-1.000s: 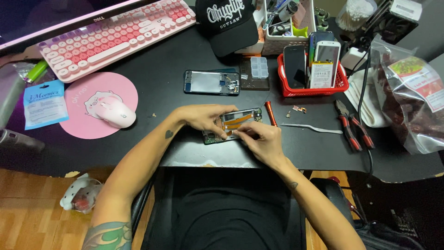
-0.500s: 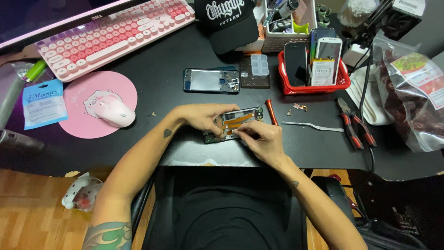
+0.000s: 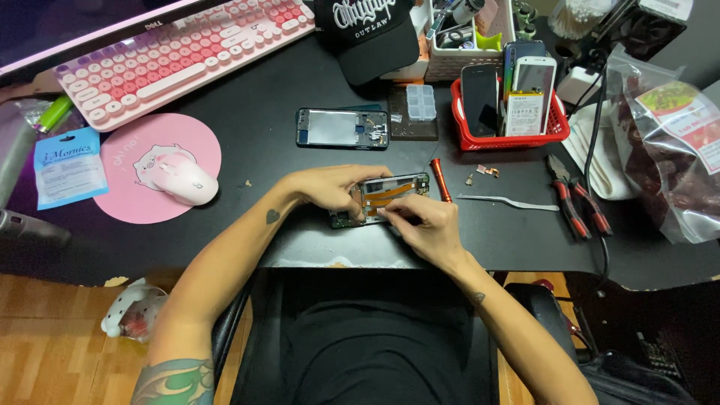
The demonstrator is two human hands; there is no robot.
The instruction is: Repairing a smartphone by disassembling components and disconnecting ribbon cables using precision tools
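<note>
Little has shifted since earlier: both hands stay on the opened phone (image 3: 382, 197) at the near desk edge. Left hand (image 3: 326, 187) grips its left end; right hand (image 3: 420, 221) pinches at its near edge. Red screwdriver (image 3: 440, 180) lies just right, tweezers (image 3: 506, 201) farther right.

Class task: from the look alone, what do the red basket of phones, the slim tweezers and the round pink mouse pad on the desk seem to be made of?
Red slotted basket: probably moulded plastic, with an even glossy colour and an open grid wall. Slim silver tweezers: likely bare metal, thin and pale with a light sheen. Round pink mouse pad: seemingly soft matte fabric or foam, lying flat with a printed picture.
</note>
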